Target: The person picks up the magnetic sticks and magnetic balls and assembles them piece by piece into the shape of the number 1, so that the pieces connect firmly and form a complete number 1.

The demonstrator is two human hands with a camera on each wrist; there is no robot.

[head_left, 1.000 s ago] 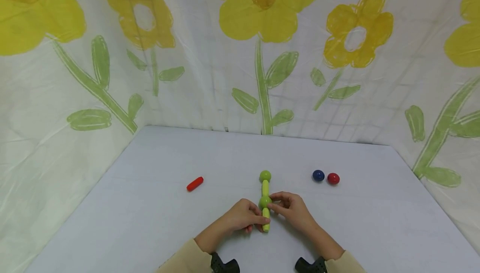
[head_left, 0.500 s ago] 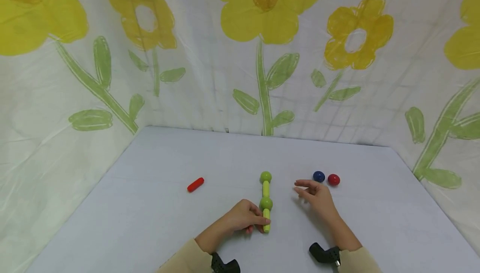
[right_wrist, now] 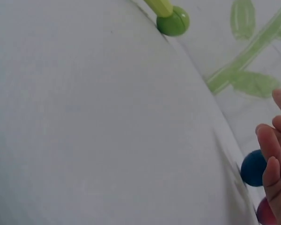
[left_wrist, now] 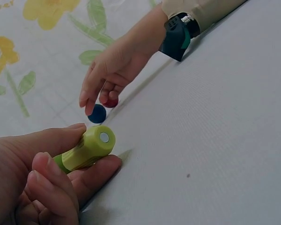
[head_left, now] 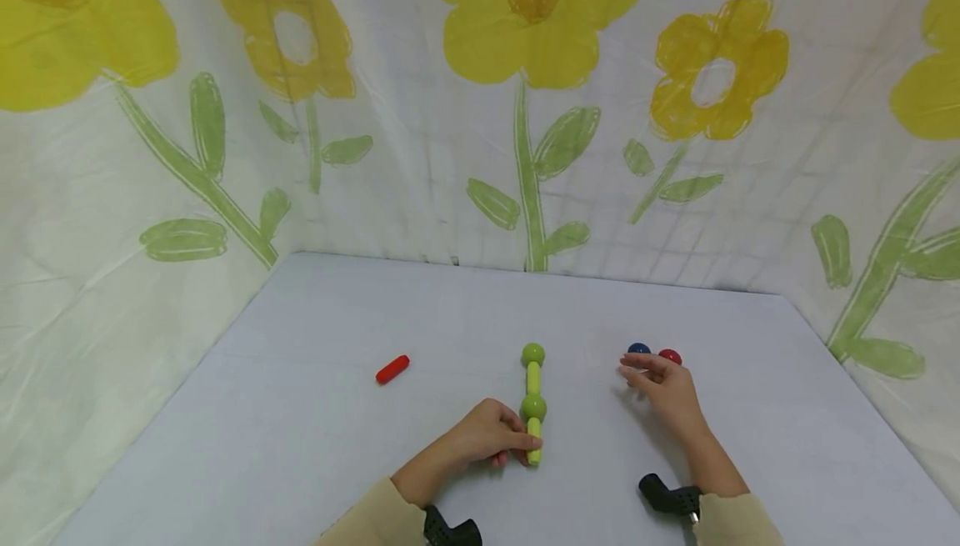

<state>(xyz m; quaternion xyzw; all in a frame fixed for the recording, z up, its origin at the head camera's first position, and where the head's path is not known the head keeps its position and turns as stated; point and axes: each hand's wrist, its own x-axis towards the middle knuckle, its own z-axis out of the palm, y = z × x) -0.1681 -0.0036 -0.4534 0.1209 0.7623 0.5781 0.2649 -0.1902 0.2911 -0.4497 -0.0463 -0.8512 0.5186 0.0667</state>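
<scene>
My left hand (head_left: 491, 432) pinches the near yellow-green rod (head_left: 534, 427) between thumb and fingers. The rod's end face in the left wrist view shows a round silver disc. Beyond it in a straight line come a green ball (head_left: 533, 407), a second yellow-green rod (head_left: 533, 378) and another green ball (head_left: 533, 353). My right hand (head_left: 666, 394) holds nothing, its fingers loosely bent over the table. Its fingertips overlap the lower side of a blue ball (head_left: 639, 348) in the head view. Just right of that sits a red ball (head_left: 670, 355), partly hidden behind the hand.
A short red rod (head_left: 392, 369) lies to the left on the white table (head_left: 300, 446). Behind the table's far edge hangs a white cloth (head_left: 420, 196) painted with yellow flowers. Black cameras (head_left: 669, 498) are strapped at both wrists.
My right hand has left the near green ball and travelled right to the blue and red balls. The left hand keeps its pinch on the near rod in the same place.
</scene>
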